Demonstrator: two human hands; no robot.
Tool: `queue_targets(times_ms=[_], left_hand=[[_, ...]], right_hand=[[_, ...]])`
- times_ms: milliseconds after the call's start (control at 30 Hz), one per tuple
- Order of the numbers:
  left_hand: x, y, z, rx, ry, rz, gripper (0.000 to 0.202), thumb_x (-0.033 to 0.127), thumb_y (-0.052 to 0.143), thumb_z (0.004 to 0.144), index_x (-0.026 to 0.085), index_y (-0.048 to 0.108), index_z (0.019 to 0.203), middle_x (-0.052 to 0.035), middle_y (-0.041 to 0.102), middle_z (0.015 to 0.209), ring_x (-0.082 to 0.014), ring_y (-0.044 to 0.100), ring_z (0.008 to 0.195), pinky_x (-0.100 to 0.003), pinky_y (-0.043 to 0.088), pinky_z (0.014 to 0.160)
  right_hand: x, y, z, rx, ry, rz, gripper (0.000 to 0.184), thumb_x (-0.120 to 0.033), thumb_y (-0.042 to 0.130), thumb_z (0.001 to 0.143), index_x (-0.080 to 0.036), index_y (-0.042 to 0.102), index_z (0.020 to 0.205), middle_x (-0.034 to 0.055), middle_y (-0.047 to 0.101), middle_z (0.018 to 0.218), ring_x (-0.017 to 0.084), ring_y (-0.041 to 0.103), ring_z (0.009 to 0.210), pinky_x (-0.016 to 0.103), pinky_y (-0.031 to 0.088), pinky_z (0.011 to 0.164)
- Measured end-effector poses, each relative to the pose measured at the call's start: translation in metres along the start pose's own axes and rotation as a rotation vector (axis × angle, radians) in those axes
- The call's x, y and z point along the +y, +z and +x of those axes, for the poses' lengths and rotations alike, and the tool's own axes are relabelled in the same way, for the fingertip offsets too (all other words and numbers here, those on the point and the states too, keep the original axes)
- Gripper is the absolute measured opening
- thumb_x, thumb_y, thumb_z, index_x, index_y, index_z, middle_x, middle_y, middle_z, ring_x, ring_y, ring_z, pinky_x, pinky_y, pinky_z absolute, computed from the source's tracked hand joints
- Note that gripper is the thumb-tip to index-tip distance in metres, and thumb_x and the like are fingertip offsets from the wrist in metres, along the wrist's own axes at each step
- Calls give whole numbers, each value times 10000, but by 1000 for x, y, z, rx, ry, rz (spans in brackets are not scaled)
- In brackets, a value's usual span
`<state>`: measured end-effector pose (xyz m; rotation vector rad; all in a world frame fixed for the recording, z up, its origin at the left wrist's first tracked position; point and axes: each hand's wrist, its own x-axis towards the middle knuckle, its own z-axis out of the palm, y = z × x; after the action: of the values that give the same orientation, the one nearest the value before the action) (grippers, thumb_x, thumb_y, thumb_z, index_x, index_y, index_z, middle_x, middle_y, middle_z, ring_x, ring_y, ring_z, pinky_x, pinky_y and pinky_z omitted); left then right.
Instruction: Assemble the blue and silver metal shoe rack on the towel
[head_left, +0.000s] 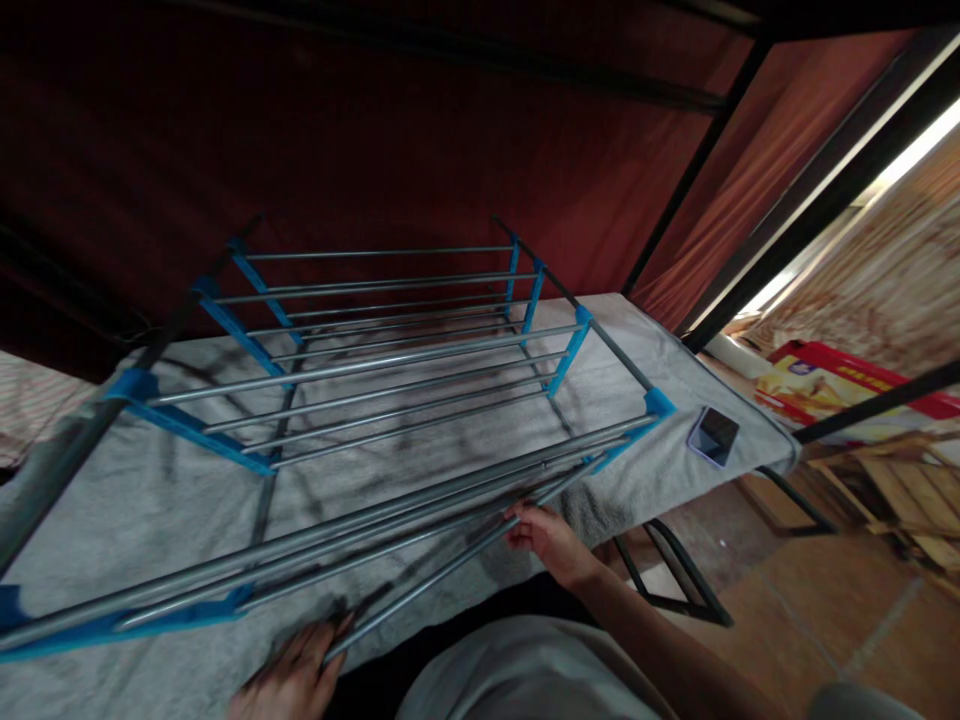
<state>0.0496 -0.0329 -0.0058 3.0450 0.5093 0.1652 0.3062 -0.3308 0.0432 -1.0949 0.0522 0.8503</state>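
Observation:
A shoe rack of grey metal tubes and blue plastic brackets (568, 355) stands on a grey cloth-covered surface. At its near side, one loose-looking metal tube (427, 586) slants away from the other bars. My left hand (289, 678) is closed at this tube's near left end, with the palm side hidden. Partway along the same tube, my right hand (544, 540) pinches it between thumb and fingers. The tube's far right end reaches the near right blue bracket (630, 440); whether it is seated there I cannot tell.
A phone (713, 436) lies on the grey cloth (600, 520) right of the rack. Dark red fabric (360, 150) hangs behind. Black metal posts (697, 170) rise at the right. Beyond the edge are a red and yellow box (832, 385) and wooden pieces (892, 490).

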Motion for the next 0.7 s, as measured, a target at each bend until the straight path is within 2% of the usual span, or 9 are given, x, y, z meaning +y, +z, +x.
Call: queue_targets(times_ms=[133, 333, 433, 500, 567, 633, 700], left_hand=[[-3, -4, 7, 4, 11, -32, 415, 372, 395, 901, 222, 754, 1047, -75, 775, 1017, -240, 741, 814, -312, 565, 673], [-6, -27, 20, -53, 53, -39, 409, 394, 401, 910, 251, 748, 1075, -56, 770, 1043, -222, 743, 836, -282, 556, 659], [-5, -38, 28, -30, 67, -11, 417, 390, 390, 923, 250, 745, 1093, -58, 768, 1048, -220, 741, 835, -284, 549, 665], [-1, -44, 32, -13, 62, 12, 416, 377, 386, 926, 247, 752, 1077, -63, 772, 1014, -228, 739, 831, -295, 545, 671], [3, -50, 36, -1, 72, 21, 407, 363, 391, 927, 245, 756, 1065, -64, 774, 988, -233, 735, 833, -303, 541, 679], [7, -55, 38, 18, 90, 25, 397, 344, 397, 930, 240, 752, 1075, -68, 771, 996, -236, 730, 853, -311, 537, 701], [11, -61, 39, 32, 94, 28, 380, 319, 406, 934, 231, 748, 1076, -71, 767, 1002, -235, 724, 856, -317, 529, 716]], right_hand=[[-1, 0, 1, 23, -2, 6, 319, -450, 759, 710, -178, 669, 849, 20, 663, 820, 157, 609, 711, 319, 459, 703], [-8, 3, -1, -14, 8, -7, 344, -484, 736, 733, -182, 678, 886, 20, 673, 801, 160, 624, 740, 315, 458, 731], [-11, 12, -9, -197, 76, -143, 405, -555, 630, 823, -163, 688, 905, 61, 696, 851, 169, 631, 768, 336, 468, 757], [-11, 25, -17, -356, 88, -300, 379, -527, 598, 867, -161, 695, 895, 66, 697, 884, 163, 625, 780, 333, 473, 772], [-11, 41, -26, -436, -24, -503, 280, -445, 588, 903, -188, 696, 919, 43, 689, 892, 158, 621, 808, 316, 479, 781], [-9, 59, -32, -448, -275, -756, 203, -344, 548, 938, -218, 687, 1015, 41, 688, 978, 170, 624, 922, 316, 486, 842], [-6, 74, -33, -482, -571, -1030, 267, -245, 492, 958, -235, 644, 1177, 62, 658, 1175, 192, 580, 1112, 353, 453, 985]])
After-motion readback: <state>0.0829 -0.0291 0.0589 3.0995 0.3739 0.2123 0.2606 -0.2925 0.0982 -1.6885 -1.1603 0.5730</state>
